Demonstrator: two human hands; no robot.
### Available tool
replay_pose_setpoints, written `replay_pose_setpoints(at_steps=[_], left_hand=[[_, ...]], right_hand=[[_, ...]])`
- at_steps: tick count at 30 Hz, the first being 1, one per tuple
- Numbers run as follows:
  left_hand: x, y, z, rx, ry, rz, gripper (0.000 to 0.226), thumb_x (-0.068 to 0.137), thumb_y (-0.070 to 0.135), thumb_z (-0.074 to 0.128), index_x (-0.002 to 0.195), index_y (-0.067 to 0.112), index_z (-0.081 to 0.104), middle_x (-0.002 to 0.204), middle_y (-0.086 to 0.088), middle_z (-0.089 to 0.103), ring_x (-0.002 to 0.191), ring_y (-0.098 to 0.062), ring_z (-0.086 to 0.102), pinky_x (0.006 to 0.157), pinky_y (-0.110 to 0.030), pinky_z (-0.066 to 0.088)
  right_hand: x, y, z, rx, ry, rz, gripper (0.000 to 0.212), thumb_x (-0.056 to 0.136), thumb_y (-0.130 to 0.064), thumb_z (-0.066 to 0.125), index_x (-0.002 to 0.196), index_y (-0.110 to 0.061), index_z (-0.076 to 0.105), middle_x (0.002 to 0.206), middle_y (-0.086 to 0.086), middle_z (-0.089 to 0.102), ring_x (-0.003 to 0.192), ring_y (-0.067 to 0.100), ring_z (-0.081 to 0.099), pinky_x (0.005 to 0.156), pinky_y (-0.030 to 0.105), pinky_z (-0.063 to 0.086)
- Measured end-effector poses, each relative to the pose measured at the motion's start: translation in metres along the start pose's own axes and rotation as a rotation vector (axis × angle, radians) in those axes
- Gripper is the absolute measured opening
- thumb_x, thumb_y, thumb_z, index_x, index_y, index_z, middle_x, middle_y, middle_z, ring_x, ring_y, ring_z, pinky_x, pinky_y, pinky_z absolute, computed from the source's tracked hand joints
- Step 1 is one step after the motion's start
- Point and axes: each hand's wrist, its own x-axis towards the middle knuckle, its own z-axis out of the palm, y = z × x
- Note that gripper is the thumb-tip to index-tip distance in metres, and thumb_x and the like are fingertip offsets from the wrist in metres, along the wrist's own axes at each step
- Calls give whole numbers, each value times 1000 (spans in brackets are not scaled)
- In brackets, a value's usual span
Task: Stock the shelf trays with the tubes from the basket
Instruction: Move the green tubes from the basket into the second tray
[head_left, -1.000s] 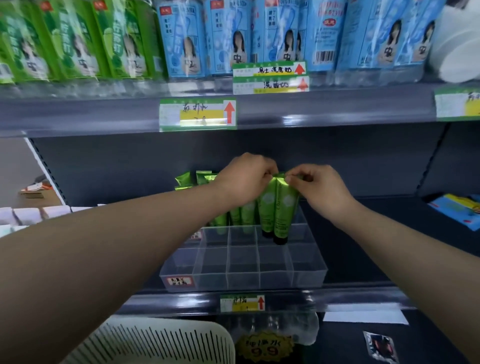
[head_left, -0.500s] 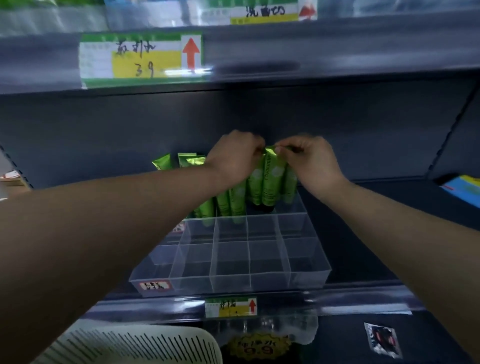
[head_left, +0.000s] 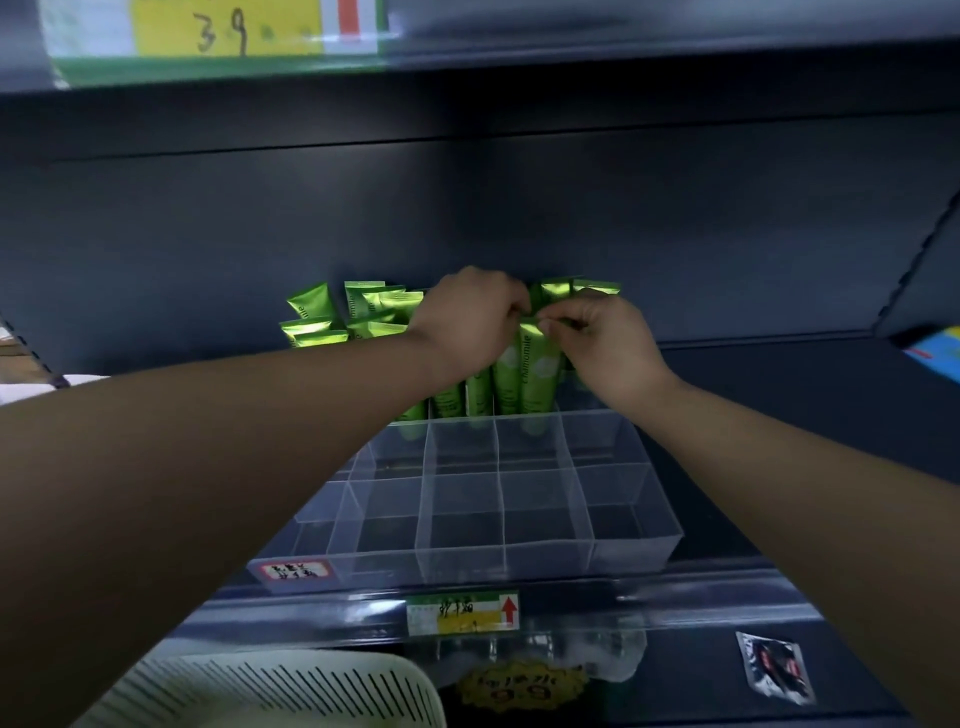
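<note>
Your right hand (head_left: 608, 348) pinches the crimped top of a tube (head_left: 537, 374). Your left hand (head_left: 467, 322) curls its fingers onto the same cluster of tops and, as far as can be seen, pinches there too. The tube stands cap down in a cell toward the back of the tray (head_left: 467, 564), touching its green neighbours.

Press it straight down until you feel the cap meet the floor of the cell. Keep the label facing you and the crimp level with the other tubes (head_left: 363, 312), so the row reads evenly from the front. Loosen one hand at a time and steady the neighbours with the other, so nothing tips forward over the divider. The basket (head_left: 260, 691) sits low on your left, within reach for the next pick.
</note>
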Motion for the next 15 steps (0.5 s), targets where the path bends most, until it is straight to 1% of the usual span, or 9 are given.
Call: replay_pose_setpoints(at_steps=[3, 5, 7, 9, 12, 15], left_hand=[[1, -3, 1, -13, -3, 4, 29, 91, 13, 47, 112, 19, 67, 106, -9, 69, 95, -30, 63, 80, -38, 51], [0, -4, 1, -18, -15, 10, 32, 92, 10, 46, 115, 18, 66, 107, -11, 69, 95, -31, 63, 81, -38, 51], [-1, -6, 0, -17, -33, 20, 35, 92, 7, 45, 121, 17, 63, 111, -12, 67, 97, -31, 62, 82, -38, 51], [-3, -7, -1, -8, -48, 35, 39, 91, 5, 45, 125, 18, 59, 116, -13, 66, 102, -31, 61, 86, -38, 50], [-3, -7, -6, 2, -56, 43, 44, 90, 4, 47, 130, 19, 56, 122, -12, 63, 109, -31, 59, 90, -36, 48], [-7, -5, -13, 10, -70, 37, 46, 89, 5, 48, 133, 18, 52, 129, -10, 59, 116, -29, 54, 95, -32, 43]], right_hand=[[0, -1, 2, -4, 2, 10, 19, 92, -10, 57, 104, -9, 71, 104, 4, 62, 90, 9, 53, 66, -3, 35], [-1, -3, 3, -21, -1, 3, 20, 93, -9, 56, 106, -8, 70, 107, 6, 63, 91, 9, 53, 65, 2, 35], [-2, -5, 3, -39, -7, -3, 21, 93, -7, 55, 108, -7, 69, 110, 8, 63, 91, 9, 52, 71, 8, 35], [-3, -8, 3, -48, -9, 0, 22, 92, -5, 54, 109, -7, 68, 110, 8, 62, 91, 9, 52, 75, 9, 34], [-5, -14, -1, -63, -15, 9, 24, 92, -2, 52, 111, -7, 66, 111, 9, 61, 92, 11, 54, 81, 12, 38], [-8, -22, -5, -108, -30, 21, 28, 92, -1, 52, 116, -7, 63, 117, 9, 59, 102, 17, 57, 87, 15, 39]])
